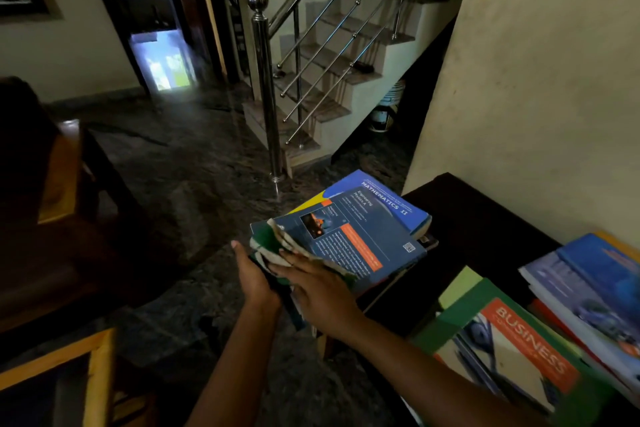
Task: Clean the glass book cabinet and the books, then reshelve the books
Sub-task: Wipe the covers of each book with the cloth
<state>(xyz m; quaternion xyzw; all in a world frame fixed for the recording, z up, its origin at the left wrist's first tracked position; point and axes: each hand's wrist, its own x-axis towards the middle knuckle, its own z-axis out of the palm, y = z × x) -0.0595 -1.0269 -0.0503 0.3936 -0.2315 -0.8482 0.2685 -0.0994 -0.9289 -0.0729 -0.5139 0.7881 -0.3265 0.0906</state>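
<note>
Left hand: the left hand [255, 276] is set against the near left edge of the blue book. Its fingers run straight up along that edge, and I cannot see the thumb.
Right hand: the right hand [320, 288] lies flat with its fingers spread. It presses a cloth onto the book's cover rather than curling round anything.
Cloth: the green and white cloth [266, 238] is bunched at the book's near left corner. It sits under the right fingertips and just beside the left hand.
Book being wiped: the Engineering Physics book [360, 243] is dark blue with an orange panel. It lies back cover up on top of a small pile and tilts out past the table's left corner.
Under it: the Mathematics II book [389, 200], a lighter blue, sits farther back in the same pile. A yellow cover [307, 203] peeks out to its left.
Table: the dark table [485, 218] stands against the pale wall [536, 80] on the right, and the pile rests on its far left corner.
Other books: a green Business book [519, 350] lies near on the right. A blurred stack of blue books [588, 277] is beyond it, closer to the wall.
Room: the dark polished floor [180, 166] runs to a staircase with a steel railing post [266, 80] at the far side. A wooden chair [59, 177] stands on the left.
</note>
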